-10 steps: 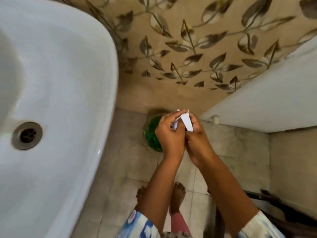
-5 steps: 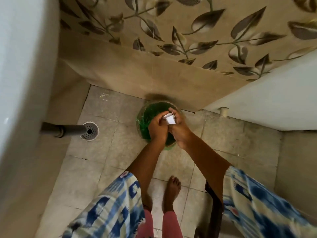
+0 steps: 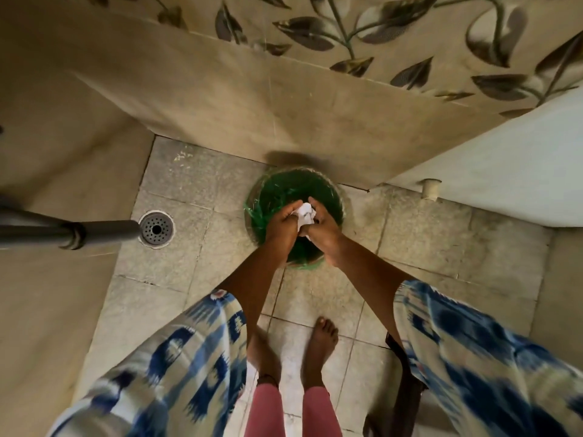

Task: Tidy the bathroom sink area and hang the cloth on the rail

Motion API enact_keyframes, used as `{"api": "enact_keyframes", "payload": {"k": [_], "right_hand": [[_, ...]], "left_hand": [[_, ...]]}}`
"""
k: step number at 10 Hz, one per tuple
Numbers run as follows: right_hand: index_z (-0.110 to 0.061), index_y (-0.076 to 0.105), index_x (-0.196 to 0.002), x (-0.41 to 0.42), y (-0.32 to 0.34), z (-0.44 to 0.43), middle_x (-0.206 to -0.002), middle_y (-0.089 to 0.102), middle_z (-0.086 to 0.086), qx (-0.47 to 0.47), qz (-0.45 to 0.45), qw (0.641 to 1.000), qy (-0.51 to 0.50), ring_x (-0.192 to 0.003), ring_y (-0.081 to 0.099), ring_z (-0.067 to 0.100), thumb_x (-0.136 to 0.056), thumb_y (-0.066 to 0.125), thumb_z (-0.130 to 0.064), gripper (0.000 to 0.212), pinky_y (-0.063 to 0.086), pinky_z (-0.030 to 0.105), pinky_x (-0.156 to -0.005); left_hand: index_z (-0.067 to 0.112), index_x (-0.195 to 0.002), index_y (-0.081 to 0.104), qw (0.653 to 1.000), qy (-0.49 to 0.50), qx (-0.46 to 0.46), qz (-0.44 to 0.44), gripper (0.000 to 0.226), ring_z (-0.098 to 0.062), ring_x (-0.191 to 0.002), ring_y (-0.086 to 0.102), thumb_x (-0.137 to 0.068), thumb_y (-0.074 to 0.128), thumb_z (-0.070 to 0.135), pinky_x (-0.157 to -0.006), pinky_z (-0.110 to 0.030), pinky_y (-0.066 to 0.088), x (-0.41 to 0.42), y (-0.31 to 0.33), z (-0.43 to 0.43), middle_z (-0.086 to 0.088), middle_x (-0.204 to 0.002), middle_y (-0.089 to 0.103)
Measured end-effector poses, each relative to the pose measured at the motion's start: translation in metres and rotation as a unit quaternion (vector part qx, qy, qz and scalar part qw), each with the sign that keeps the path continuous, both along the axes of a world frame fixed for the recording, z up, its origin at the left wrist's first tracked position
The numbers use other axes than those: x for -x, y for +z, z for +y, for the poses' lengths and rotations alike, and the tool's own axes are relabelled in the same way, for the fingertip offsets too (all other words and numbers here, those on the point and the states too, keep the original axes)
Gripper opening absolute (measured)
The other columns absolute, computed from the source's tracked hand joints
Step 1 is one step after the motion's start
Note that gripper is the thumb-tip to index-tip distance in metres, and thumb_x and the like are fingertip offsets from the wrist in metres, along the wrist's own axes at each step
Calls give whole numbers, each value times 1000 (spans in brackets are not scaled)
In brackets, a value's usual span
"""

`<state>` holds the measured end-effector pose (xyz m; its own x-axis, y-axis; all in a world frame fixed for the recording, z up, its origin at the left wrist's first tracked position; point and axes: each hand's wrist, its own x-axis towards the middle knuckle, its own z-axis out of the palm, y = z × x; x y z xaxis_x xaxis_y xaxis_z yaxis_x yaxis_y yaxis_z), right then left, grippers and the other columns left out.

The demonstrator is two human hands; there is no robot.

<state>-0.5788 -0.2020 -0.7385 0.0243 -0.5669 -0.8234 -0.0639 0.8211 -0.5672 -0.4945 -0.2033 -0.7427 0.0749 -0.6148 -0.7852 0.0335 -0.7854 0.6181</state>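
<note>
A crumpled white paper wad (image 3: 305, 214) is pinched between both my hands. My left hand (image 3: 282, 230) grips its left side and my right hand (image 3: 325, 230) grips its right side. Both hands are held low, directly over a round bin lined with a green bag (image 3: 274, 190) that stands on the floor against the wall. The sink, the cloth and the rail are out of view.
A grey drain pipe (image 3: 63, 231) runs from the left toward a round floor drain (image 3: 156, 229). My bare feet (image 3: 318, 345) stand on the tiled floor just behind the bin. A white door (image 3: 504, 171) is at the right, with a small stopper (image 3: 429, 188) at its base.
I have bent down, so the sink has left the view. Both hands have lowered with the white paper, which is now crumpled into a wad over the green bin.
</note>
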Motion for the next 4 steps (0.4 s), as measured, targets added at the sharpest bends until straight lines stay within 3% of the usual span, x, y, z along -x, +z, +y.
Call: {"api": "enact_keyframes", "payload": {"k": [1, 2, 3, 4], "right_hand": [[-21, 19, -148, 5, -13, -2, -146, 42, 12, -2, 25, 999, 27, -124, 49, 29, -81, 51, 15, 82, 46, 31, -89], [-24, 22, -147, 9, -20, 0, -147, 39, 12, 0, 73, 993, 91, -128, 45, 29, -84, 53, 6, 76, 44, 38, -102], [-20, 25, -146, 10, -20, 2, -151, 34, 13, 32, 130, 977, 168, -136, 35, 30, -89, 52, -9, 63, 31, 37, -112], [-9, 20, -147, 13, -25, 6, -157, 19, 14, 74, 216, 939, 256, -145, 16, 29, -98, 38, -26, 55, 16, 39, -120]], "left_hand": [[13, -127, 52, 1000, -29, -7, -5, 39, -27, -122, 46, -94, 34, 1, -99, -31, 40, -2, -6, 1, -13, -139, 46], [18, -130, 49, 997, -67, -1, -27, 38, -26, -119, 46, -96, 36, 8, -100, -33, 38, -4, -11, 6, -12, -141, 44], [14, -136, 40, 982, -150, 50, -103, 39, -29, -129, 39, -98, 35, 11, -109, -38, 31, -3, -10, 14, -15, -145, 39], [8, -143, 24, 941, -245, 85, -218, 44, -27, -142, 14, -100, 30, 20, -117, -42, 12, -3, -14, 20, -15, -154, 20]]}}
